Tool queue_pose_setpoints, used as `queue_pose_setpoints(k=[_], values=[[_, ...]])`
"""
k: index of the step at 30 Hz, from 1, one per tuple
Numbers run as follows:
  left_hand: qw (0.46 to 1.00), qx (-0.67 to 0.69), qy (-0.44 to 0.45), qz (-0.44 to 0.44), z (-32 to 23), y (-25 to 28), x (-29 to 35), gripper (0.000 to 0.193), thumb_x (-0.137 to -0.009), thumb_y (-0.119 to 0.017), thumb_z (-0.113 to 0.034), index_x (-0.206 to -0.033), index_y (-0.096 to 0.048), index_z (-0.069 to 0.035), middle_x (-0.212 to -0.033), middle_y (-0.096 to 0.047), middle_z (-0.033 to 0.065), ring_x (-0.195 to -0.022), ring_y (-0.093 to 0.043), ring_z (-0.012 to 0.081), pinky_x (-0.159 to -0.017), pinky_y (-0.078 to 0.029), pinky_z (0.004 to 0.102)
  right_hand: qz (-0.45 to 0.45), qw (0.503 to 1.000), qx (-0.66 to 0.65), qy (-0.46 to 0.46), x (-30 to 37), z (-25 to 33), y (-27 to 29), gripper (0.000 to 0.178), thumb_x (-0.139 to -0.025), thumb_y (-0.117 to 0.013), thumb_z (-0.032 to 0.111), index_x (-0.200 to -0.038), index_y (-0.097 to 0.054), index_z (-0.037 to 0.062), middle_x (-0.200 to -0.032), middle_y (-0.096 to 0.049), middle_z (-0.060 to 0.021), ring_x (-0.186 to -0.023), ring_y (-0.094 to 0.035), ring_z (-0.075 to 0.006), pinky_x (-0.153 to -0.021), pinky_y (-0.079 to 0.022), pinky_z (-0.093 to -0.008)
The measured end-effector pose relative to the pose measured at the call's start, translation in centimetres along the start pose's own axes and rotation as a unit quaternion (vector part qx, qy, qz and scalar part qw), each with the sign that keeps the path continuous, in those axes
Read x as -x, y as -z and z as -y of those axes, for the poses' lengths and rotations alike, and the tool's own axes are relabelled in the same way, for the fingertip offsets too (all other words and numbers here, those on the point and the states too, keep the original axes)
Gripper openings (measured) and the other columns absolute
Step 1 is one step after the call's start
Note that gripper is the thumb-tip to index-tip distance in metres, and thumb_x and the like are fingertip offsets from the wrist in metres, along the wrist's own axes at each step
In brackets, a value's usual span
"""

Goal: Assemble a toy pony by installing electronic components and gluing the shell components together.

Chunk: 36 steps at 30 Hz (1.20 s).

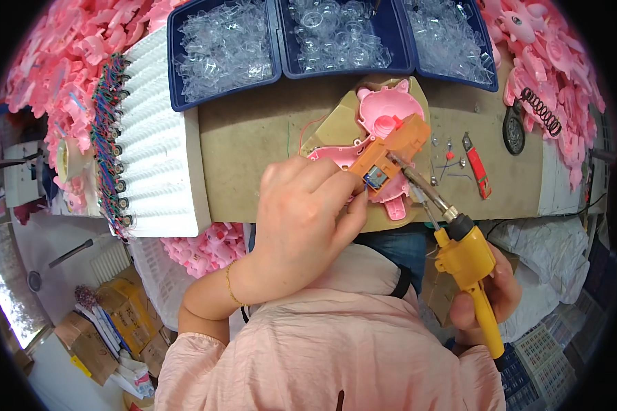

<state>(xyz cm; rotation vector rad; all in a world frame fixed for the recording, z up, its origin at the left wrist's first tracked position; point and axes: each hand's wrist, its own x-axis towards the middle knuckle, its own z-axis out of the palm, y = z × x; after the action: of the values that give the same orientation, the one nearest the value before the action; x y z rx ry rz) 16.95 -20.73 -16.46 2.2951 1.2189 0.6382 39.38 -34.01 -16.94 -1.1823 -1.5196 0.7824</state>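
My left hand [307, 218] is closed, its thumb and fingertips pinched at the lower left edge of an orange plastic housing [406, 142]. A small blue-green circuit board [375, 178] sits in this housing beside the fingertips. Beneath lies a pink plastic toy shell [391, 106] with a round hollow. My right hand [504, 291] grips the yellow handle of a soldering gun [467, 255], whose long metal tip reaches up and left onto the housing. The fingertips of my left hand partly hide the housing's edge.
Blue bins [281, 55] of clear plastic parts line the table's back. A white foam tray [158, 151] with bundled coloured wires stands left. A red cutter [478, 168], a black tape roll [514, 130] and a coiled spring [540, 109] lie right. Pink shells [96, 41] pile at both sides.
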Motion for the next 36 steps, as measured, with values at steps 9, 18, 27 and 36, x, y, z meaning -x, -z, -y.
queue_pose_setpoints(k=[9,18,27,36], values=[[0.973,0.116,0.161,-0.117,4.7,0.4,1.2,0.025,-0.073,-0.069,-0.016,-0.091,-0.058,-0.002,-0.106,-0.051,0.0120,-0.100,-0.047,0.0251,-0.087,-0.035,0.0367,-0.105,0.994,0.004,-0.003,0.8,-0.5,0.7,0.059,-0.083,-0.065,0.023,-0.129,-0.030,0.0101,-0.124,-0.041,-0.0309,-0.112,-0.049,-0.0355,-0.089,-0.045,-0.0441],[0.974,0.218,0.065,0.004,0.8,2.0,1.9,0.011,-0.075,-0.065,-0.005,-0.086,-0.063,-0.004,-0.070,-0.057,0.0039,-0.066,-0.056,0.0191,-0.061,-0.043,0.0284,-0.245,0.964,0.068,-0.080,0.6,0.6,0.6,0.056,-0.080,-0.065,0.035,-0.120,-0.041,0.0031,-0.116,-0.050,-0.0138,-0.107,-0.052,-0.0247,-0.093,-0.041,-0.0386],[0.998,0.049,-0.008,-0.046,0.2,-1.2,0.8,0.008,-0.070,-0.069,-0.010,-0.077,-0.065,-0.009,-0.076,-0.057,0.0009,-0.066,-0.050,0.0169,-0.063,-0.033,0.0311,-0.131,0.989,-0.067,-0.028,2.2,-0.3,0.4,0.064,-0.079,-0.069,0.026,-0.128,-0.031,0.0093,-0.122,-0.045,-0.0275,-0.104,-0.054,-0.0295,-0.086,-0.046,-0.0377],[0.995,0.087,0.032,-0.021,-0.1,-1.0,1.2,0.008,-0.070,-0.067,-0.004,-0.076,-0.062,-0.005,-0.084,-0.058,0.0053,-0.078,-0.051,0.0195,-0.073,-0.038,0.0303,0.009,0.996,-0.080,0.037,1.2,-1.2,-0.5,0.060,-0.078,-0.066,0.007,-0.128,-0.034,0.0031,-0.114,-0.048,-0.0348,-0.091,-0.060,-0.0324,-0.074,-0.050,-0.0348]])
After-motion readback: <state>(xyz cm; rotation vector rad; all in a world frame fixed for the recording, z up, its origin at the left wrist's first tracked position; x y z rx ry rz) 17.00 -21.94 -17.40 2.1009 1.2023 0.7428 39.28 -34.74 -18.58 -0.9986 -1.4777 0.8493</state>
